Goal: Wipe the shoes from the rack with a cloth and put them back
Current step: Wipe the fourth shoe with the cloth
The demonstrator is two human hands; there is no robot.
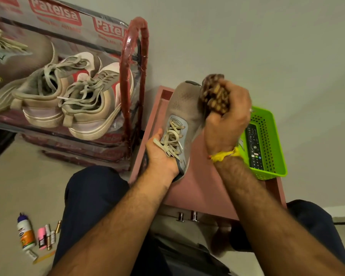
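Grey shoe (pixel 184 108) gripped in left hand (pixel 161 156), bunched cloth (pixel 214 94) clenched in right hand (pixel 227 120) against its toe.

grey shoe (pixel 184 102), brown-patterned cloth (pixel 214 94), green basket (pixel 271 136)

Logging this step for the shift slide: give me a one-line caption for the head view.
Left hand steadies a grey shoe while the right hand rubs its toe with a bunched cloth.
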